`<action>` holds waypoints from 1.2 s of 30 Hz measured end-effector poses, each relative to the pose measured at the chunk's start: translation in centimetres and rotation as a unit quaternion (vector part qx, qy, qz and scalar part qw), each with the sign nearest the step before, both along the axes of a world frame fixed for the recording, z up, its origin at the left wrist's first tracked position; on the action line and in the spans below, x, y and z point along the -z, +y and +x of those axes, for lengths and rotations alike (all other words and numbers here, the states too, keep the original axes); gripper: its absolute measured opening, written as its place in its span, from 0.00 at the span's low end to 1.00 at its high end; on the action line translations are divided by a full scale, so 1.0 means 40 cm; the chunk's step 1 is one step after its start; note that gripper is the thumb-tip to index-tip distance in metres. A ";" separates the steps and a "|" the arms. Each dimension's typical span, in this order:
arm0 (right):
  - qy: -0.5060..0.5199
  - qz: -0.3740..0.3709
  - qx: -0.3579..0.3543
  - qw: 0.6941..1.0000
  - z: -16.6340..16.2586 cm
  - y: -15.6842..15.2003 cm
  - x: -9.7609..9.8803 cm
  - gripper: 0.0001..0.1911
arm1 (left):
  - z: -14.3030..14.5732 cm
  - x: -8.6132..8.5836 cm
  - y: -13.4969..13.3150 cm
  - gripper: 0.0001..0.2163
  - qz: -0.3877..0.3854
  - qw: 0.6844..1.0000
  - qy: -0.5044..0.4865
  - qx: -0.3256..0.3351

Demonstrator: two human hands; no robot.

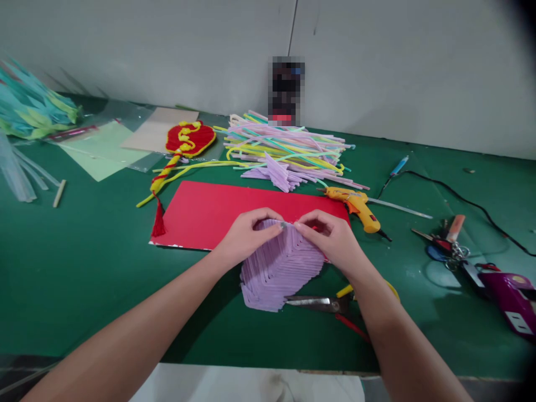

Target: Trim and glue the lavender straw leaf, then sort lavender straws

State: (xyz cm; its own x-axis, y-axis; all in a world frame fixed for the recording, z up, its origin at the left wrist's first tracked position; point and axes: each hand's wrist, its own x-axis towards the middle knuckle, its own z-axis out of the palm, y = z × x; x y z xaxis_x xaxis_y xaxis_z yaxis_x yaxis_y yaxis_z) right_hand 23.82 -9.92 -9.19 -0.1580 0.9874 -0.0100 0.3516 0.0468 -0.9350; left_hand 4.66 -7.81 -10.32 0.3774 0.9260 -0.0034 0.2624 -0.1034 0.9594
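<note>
A lilac panel of pipe cleaners [285, 268], laid side by side in a V pattern, is held up over the near edge of a red board [209, 209]. My left hand [247, 237] pinches its top edge, thumb and fingertips together. Close beside it, my right hand [324, 237] pinches the same top edge from the right. The two sets of fingertips nearly meet. Scissors [314, 303] with blades pointing left lie just under the panel's lower right, partly hidden by my right forearm.
A yellow glue gun [354, 204] lies right of the board. Behind are bundled pipe cleaners [285, 145] and short lilac pieces [278, 173]. A red-and-yellow fan shape [190, 138] with a tassel sits left. Keys [450, 243] and a purple tool [508, 296] lie right; a black cord [456, 195] crosses there.
</note>
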 end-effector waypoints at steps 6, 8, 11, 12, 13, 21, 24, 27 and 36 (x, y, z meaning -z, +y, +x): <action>-0.005 0.003 -0.001 1.000 0.000 0.000 0.000 0.08 | -0.001 -0.003 0.001 0.08 0.010 1.000 0.025 0.006; -0.005 0.003 -0.002 1.000 -0.001 0.000 0.001 0.08 | -0.001 -0.004 0.000 0.08 0.009 1.000 0.026 0.007; -0.004 -0.001 0.001 1.000 0.000 0.000 0.002 0.08 | -0.001 -0.004 -0.001 0.08 0.005 1.000 0.020 0.009; -0.003 -0.001 0.001 1.000 0.000 0.000 0.003 0.08 | -0.001 -0.005 -0.001 0.08 0.004 1.000 0.020 0.009; -0.003 -0.001 0.001 1.000 0.000 0.000 0.004 0.08 | -0.001 -0.006 -0.001 0.08 0.003 1.000 0.020 0.010; -0.010 0.001 0.008 1.000 0.002 0.001 0.005 0.08 | -0.002 -0.005 0.000 0.08 0.002 1.000 0.022 0.010; -0.012 0.003 0.010 1.000 0.001 0.000 0.004 0.09 | -0.002 -0.004 0.000 0.08 0.000 1.000 0.026 0.010; -0.011 0.001 0.009 1.000 0.001 0.000 0.004 0.08 | -0.002 -0.005 0.000 0.08 0.001 1.000 0.026 0.009; -0.008 0.001 0.004 1.000 0.000 0.000 0.003 0.09 | -0.001 -0.006 -0.002 0.10 -0.001 0.999 0.034 0.007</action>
State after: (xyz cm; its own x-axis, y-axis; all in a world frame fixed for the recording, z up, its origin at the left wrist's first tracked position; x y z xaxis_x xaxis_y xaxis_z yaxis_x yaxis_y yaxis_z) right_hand 23.82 -9.93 -9.33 -0.1494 0.9887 -0.0099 0.3666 0.0462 -0.9292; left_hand 4.62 -7.88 -10.07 0.3899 0.9203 -0.0320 0.3260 -0.1054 0.9395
